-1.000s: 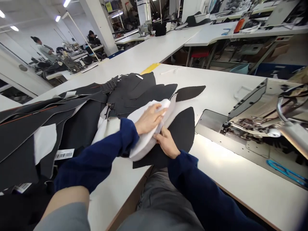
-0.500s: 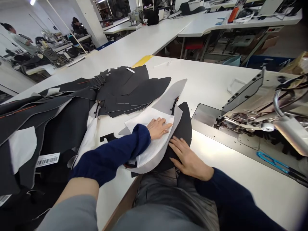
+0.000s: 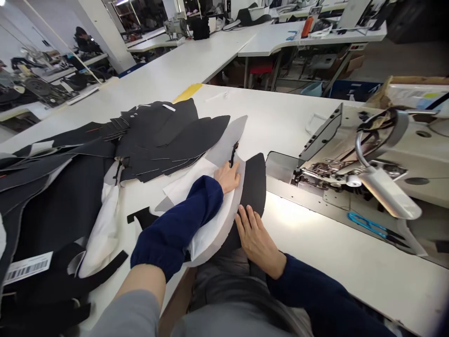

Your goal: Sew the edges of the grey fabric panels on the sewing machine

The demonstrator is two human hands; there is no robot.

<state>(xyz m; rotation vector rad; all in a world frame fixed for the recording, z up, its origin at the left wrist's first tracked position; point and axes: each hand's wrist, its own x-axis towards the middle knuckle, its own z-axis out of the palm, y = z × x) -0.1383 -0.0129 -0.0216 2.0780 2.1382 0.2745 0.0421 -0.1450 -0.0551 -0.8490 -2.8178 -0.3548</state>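
Note:
My left hand (image 3: 227, 178) rests on a white fabric sheet (image 3: 191, 179) and the light grey panel (image 3: 240, 185), its fingers a little bent and apart. Just beyond its fingertips, a short black strip with an orange end (image 3: 234, 154) lies on the grey panel. A curved dark grey fabric piece (image 3: 255, 180) sits under the grey panel's right edge. My right hand (image 3: 257, 239) lies flat on that dark piece, fingers stretched out along the panel's edge. The left forearm in its navy sleeve hides part of the white sheet.
Stacked dark grey cut pieces (image 3: 164, 140) lie beyond my left hand. More dark fabric with a barcode label (image 3: 28, 267) covers the left side. A sewing machine (image 3: 326, 173) stands at the right, with blue-handled snips (image 3: 366, 223) in front. A person (image 3: 86, 42) sits far back left.
My left hand has slid up the panel towards the black strip, its fingers now more bent. My right hand stays flat on the dark piece. The whole view has shifted to the right.

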